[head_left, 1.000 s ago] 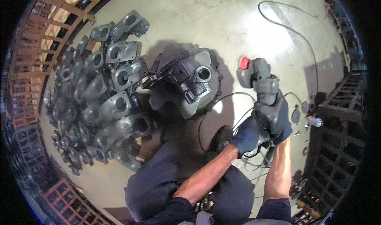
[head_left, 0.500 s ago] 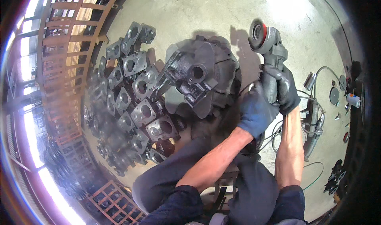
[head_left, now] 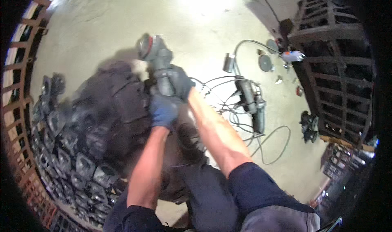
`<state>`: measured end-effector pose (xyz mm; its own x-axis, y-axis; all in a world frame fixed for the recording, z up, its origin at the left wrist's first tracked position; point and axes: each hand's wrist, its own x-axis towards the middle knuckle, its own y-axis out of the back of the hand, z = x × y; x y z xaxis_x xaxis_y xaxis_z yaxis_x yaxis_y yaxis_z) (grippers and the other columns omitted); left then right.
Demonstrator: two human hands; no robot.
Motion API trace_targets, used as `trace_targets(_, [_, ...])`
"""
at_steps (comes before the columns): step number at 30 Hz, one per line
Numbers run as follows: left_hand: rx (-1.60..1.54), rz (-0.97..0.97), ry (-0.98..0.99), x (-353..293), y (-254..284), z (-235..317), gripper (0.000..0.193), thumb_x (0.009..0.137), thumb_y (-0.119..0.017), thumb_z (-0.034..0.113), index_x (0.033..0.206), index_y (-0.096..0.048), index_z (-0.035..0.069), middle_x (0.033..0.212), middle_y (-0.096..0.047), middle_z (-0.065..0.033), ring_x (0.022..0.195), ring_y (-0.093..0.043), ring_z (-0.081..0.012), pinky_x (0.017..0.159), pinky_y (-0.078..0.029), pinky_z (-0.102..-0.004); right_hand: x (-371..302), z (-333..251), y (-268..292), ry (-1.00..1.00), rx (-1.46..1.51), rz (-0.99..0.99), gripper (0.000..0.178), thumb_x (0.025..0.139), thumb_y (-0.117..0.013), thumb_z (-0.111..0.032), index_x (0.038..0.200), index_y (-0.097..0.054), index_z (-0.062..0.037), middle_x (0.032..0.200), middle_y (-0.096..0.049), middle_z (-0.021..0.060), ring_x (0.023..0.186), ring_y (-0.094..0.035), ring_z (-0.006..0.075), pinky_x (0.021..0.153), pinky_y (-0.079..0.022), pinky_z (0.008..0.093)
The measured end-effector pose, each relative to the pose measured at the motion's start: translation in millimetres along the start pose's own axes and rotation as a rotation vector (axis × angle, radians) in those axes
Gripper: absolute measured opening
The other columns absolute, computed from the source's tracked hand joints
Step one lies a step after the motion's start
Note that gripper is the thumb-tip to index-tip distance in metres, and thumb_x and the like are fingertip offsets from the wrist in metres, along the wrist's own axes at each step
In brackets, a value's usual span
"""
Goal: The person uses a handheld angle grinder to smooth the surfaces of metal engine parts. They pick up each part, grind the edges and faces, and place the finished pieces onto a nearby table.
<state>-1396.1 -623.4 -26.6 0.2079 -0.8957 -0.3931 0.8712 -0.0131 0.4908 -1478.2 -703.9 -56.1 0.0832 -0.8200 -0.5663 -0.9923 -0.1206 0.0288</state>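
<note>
Both my gloved hands grip an angle grinder (head_left: pixel 162 59), whose body stands nearly upright in the picture with the red-rimmed disc at the far end. My left hand (head_left: pixel 164 110), in a blue and black glove, is closed round the lower body. Higher up and on the right side, my right hand (head_left: pixel 182 84) in a dark glove wraps the same body. Just left of the grinder sits a large dark metal casting (head_left: pixel 116 105), blurred by motion. I cannot tell whether the disc spins, and it appears apart from the casting.
Flanged metal castings (head_left: pixel 83 164) crowd the floor at the left, beside a brown slatted cage (head_left: pixel 18 85). To the right lie corded power tools (head_left: pixel 247 95) among looping cables, a loose disc (head_left: pixel 265 62) and a spray can (head_left: pixel 293 56). A dark metal cage (head_left: pixel 335 68) stands beyond.
My view has swung to the right, so the casting and grinder now appear farther left and more of the right side shows. Both hands still hold the grinder.
</note>
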Motion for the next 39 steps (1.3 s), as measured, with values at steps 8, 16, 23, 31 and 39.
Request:
trace_targets(8, [0.237, 0.122, -0.109, 45.8, -16.8, -20.3, 0.052, 0.082, -0.066, 0.017, 0.127, -0.046, 0.001, 0.100, -0.065, -0.0290, 0.091, -0.065, -0.0469, 0.080, -0.052, -0.0498, -61.8, -2.0, 39.5, 0.065, -0.281, 0.215, 0.035, 0.085, -0.070, -0.026, 0.112, -0.069, -0.0034, 0.103, -0.072, 0.0184, 0.096, -0.069, 0.0297, 0.087, -0.053, 0.0380])
trace_targets(16, [0.358, 0.184, -0.152, 73.0, -21.0, -44.2, 0.045, 0.079, -0.072, 0.018, 0.116, -0.053, 0.001, 0.093, -0.067, -0.0240, 0.081, -0.067, -0.0405, 0.071, -0.053, -0.0477, -219.3, 86.3, 181.4, 0.142, -0.564, 0.778, 0.025, 0.088, -0.069, -0.020, 0.106, -0.070, -0.0027, 0.094, -0.073, 0.0169, 0.086, -0.072, 0.0283, 0.077, -0.056, 0.0354])
trace_targets(23, [0.484, 0.087, -0.133, 69.0, -49.1, -32.7, 0.031, 0.081, -0.067, 0.016, 0.109, -0.059, 0.003, 0.092, -0.067, -0.0197, 0.084, -0.068, -0.0350, 0.074, -0.054, -0.0455, -296.5, 212.7, 299.0, -0.303, -0.947, 1.029, 0.065, 0.079, -0.074, -0.045, 0.120, -0.064, 0.0045, 0.114, -0.067, 0.0268, 0.104, -0.064, 0.0396, 0.092, -0.051, 0.0440])
trace_targets(31, [0.644, -0.047, -0.308, 27.7, -60.4, -19.5, 0.020, 0.093, -0.051, 0.014, 0.100, -0.069, 0.006, 0.095, -0.067, -0.0140, 0.093, -0.066, -0.0267, 0.076, -0.055, -0.0382, -285.7, 183.0, 331.5, -0.328, -1.145, 0.467, 0.044, 0.080, -0.072, -0.038, 0.107, -0.070, -0.0024, 0.093, -0.072, 0.0178, 0.084, -0.067, 0.0322, 0.073, -0.050, 0.0444])
trace_targets(39, [0.758, -0.128, -1.400, -105.1, 167.1, 94.5, 0.017, 0.082, -0.060, 0.016, 0.096, -0.063, 0.006, 0.081, -0.065, -0.0081, 0.078, -0.066, -0.0244, 0.066, -0.054, -0.0381, -312.6, 217.2, 322.6, -0.344, -0.489, 0.681, 0.052, 0.086, -0.065, -0.045, 0.108, -0.067, 0.0011, 0.091, -0.070, 0.0124, 0.078, -0.066, 0.0309, 0.068, -0.051, 0.0444])
